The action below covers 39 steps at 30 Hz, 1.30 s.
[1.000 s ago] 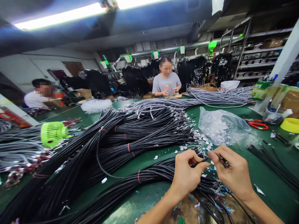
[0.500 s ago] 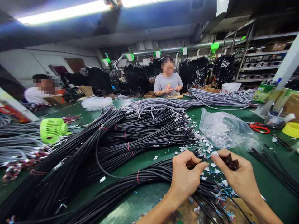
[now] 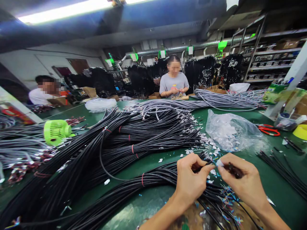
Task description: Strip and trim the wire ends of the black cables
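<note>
While the left hand (image 3: 192,177) pinches a black cable (image 3: 209,162) near its end, lower right of the frame, presumably steadying it, the right hand (image 3: 243,179) curls around a dark object (image 3: 236,172).

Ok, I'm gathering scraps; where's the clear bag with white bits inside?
In the head view, the clear bag lies right of centre on the green table, just beyond the right hand.
</note>
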Tool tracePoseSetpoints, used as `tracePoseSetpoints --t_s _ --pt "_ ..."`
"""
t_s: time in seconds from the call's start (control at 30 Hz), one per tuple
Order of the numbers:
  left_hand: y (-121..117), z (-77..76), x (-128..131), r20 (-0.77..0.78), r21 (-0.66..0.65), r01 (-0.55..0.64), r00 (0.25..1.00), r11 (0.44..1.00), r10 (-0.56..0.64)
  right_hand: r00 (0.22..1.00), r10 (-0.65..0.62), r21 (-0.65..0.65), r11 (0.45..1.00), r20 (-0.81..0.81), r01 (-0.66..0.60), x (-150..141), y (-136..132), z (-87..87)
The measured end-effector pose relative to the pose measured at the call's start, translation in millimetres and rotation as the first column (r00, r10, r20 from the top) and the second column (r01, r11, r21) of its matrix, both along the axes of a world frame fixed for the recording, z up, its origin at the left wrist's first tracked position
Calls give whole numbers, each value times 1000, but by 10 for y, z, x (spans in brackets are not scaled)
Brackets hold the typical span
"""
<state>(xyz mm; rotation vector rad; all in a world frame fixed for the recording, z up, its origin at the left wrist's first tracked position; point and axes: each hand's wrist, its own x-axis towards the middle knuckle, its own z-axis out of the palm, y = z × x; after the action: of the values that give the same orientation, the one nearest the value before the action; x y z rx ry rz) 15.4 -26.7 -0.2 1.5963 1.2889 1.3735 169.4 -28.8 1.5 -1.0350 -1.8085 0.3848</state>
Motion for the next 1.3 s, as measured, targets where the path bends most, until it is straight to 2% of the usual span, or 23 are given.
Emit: tracePoseSetpoints --t_s 0.17,0.3,0.4,0.5,0.63,0.7,0.73,0.8,0.83,0.9,0.97,1.0,1.07,1.17,1.3 --pt "-6 0 1 -53 67 8 999 998 -5 999 -40 105 994 19 38 -30 -2 -37" --pt "10 80 -86 -155 74 88 985 993 -76 991 46 160 985 123 -65 37 -1 -21" --pt "35 139 -150 -239 82 206 954 975 -181 978 135 92 984 161 -151 87 34 14" --pt "37 124 -138 -336 131 238 924 962 -183 982 123 29 991 145 -129 83 97 14" --pt "-5 58 -69 -393 165 168 915 972 -92 989 5 58 998 148 -13 103 163 -31" --pt "-24 62 -63 -381 155 161 920 975 -91 984 -135 98 987 118 124 186 194 -43" --pt "-30 75 -69 -365 140 163 926 977 -102 969 -232 117 968 88 221 242 212 -44" --pt "-28 113 -90 -315 83 185 937 979 -151 873 -484 151 860 -60 487 338 245 -38" --pt "-20 130 -101 -279 46 207 942 977 -187 849 -521 133 838 -89 529 362 254 -34" --pt "7 144 -115 -186 -25 276 943 961 -275 904 -415 60 904 -102 422 340 249 -25" --pt "42 129 -117 -75 -78 363 926 928 -369 961 -245 -18 969 -127 245 250 212 -14" --pt "60 113 -115 -22 -100 404 913 909 -408 971 -185 -54 982 -154 179 197 186 -4" --pt "91 77 -110 68 -138 477 879 868 -472 969 -105 -114 990 -222 81 109 130 24" --pt "117 36 -101 205 -186 570 819 800 -536 959 -45 -161 987 -280 -1 48 67 72" --pt "124 24 -92 367 -216 644 750 733 -551 938 1 -191 979 -347 -71 36 42 90"
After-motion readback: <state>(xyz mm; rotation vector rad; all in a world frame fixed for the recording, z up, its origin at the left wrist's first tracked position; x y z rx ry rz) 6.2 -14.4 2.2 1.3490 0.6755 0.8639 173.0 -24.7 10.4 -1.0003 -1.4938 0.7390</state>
